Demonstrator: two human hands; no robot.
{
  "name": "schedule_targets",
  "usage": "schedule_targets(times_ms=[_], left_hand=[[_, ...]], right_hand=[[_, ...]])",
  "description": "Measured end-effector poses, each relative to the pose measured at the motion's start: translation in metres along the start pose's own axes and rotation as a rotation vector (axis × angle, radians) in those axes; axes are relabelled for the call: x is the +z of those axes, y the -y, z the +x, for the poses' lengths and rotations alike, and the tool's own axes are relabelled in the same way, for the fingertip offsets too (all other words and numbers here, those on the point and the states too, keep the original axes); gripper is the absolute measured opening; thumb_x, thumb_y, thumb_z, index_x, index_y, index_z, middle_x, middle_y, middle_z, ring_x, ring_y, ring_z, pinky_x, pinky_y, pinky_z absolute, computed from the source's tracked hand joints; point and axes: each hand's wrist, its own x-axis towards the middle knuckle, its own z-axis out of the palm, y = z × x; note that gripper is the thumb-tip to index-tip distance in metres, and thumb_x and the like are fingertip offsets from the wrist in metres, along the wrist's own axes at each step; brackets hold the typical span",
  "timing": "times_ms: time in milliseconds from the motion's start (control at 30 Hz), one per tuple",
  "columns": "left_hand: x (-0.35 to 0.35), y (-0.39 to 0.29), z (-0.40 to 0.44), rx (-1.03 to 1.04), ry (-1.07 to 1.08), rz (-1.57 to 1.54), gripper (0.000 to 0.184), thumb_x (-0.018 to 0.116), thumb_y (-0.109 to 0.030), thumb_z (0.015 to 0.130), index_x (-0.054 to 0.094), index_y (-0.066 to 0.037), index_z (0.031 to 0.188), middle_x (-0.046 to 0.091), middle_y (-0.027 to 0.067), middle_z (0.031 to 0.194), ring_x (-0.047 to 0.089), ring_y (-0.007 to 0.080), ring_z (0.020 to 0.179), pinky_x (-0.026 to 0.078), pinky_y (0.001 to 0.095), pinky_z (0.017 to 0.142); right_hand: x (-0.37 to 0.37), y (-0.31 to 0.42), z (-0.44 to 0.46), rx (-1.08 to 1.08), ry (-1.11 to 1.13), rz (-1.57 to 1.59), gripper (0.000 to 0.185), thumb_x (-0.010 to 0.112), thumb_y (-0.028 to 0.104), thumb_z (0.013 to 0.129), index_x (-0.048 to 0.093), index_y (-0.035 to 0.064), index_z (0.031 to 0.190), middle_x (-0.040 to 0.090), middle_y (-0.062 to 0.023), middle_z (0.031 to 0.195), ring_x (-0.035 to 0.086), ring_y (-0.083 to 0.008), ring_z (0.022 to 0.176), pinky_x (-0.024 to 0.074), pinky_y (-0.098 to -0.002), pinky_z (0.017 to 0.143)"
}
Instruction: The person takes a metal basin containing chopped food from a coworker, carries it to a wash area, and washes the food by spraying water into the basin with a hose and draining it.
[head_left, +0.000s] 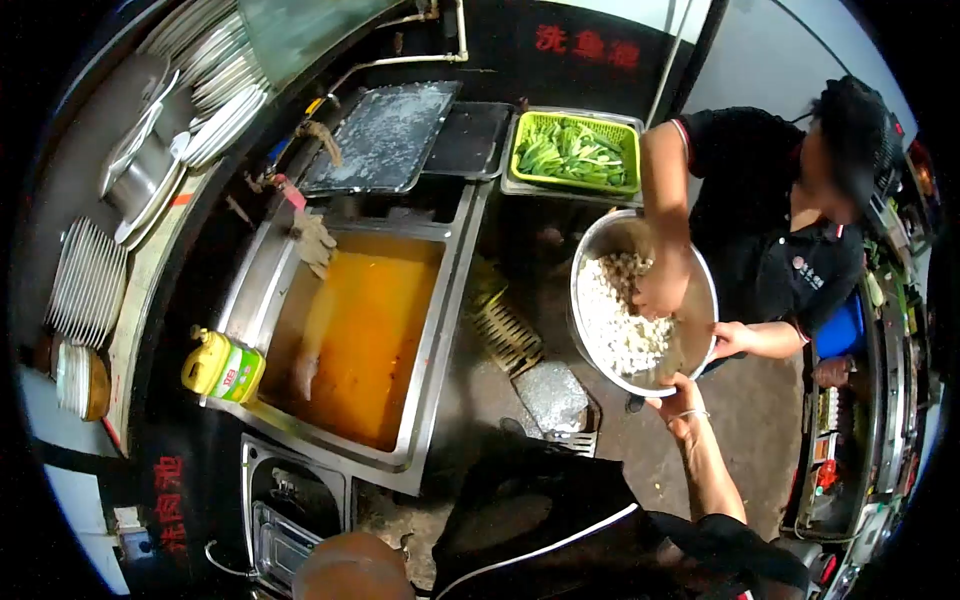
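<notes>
- Metal bowl (685,350): held above the floor (740,440), between the wearer and a co-worker (780,230); no support shows beneath it.
- Wearer's right hand (683,408): fingers grasping the near rim. Left hand: outside the view, so the state of its fingers cannot be told.
- Co-worker's hands: one (663,290) reaches into the bowl, where its fingers are partly lost to blur; the other (735,340) is at the rim.
- Pale pieces (625,330): loose inside the bowl, too small to identify. A sharp tilt could carry them over the rim.
- Chief hazard: the grip is shared. Should either person let go unannounced, the bowl could swing down on the unsupported side.
- Second hazard: a hard push by the hand inside could twist the near rim out of the wearer's fingers; a wet rim would worsen this, though wetness cannot be told.
- Underfoot: a slatted piece (505,335) and a whitish bulky item (553,395) lie near the bowl's side of the basin (415,400); a step back onto either could cost balance.
- Basin edge: the yellow bottle (225,367) could topple if an elbow caught it, perhaps into the orange-brown liquid (370,340).
</notes>
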Motion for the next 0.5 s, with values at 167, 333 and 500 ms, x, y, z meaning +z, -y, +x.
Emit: schedule_targets(times_ms=[167, 333, 500], left_hand=[[-0.027, 0.003, -0.018, 0.047, -0.051, -0.002, 0.023, 0.052, -0.011, 0.075, 0.054, 0.001, 0.095, 0.054, 0.0128, 0.094, 0.048, 0.0245, 0.089, 0.036, 0.0379, 0.081], [-0.070, 0.007, -0.045, 0.104, -0.154, 0.026, 0.024, 0.052, -0.011, 0.075, 0.054, 0.001, 0.095, 0.053, 0.0129, 0.095, 0.048, 0.0248, 0.090, 0.035, 0.0385, 0.082], [-0.114, -0.001, -0.077, 0.170, -0.345, 0.071, 0.025, 0.053, -0.012, 0.075, 0.054, 0.001, 0.096, 0.053, 0.0131, 0.096, 0.048, 0.0251, 0.091, 0.035, 0.0391, 0.083]], right_hand=[[0.003, -0.030, -0.049, 0.039, -0.014, -0.084, 0.017, 0.052, 0.006, 0.065, 0.050, -0.0001, 0.081, 0.052, -0.0096, 0.076, 0.054, -0.0245, 0.066, 0.0514, -0.0418, 0.058], [0.020, -0.053, -0.088, 0.231, 0.113, -0.152, 0.035, 0.052, 0.007, 0.064, 0.048, -0.0033, 0.097, 0.056, -0.0109, 0.081, 0.057, -0.0242, 0.066, 0.0504, -0.0342, 0.052], [0.036, -0.069, -0.087, 0.226, 0.265, -0.280, 0.036, 0.052, 0.007, 0.063, 0.048, -0.0016, 0.097, 0.056, -0.0087, 0.078, 0.055, -0.0230, 0.061, 0.0489, -0.0336, 0.054]])
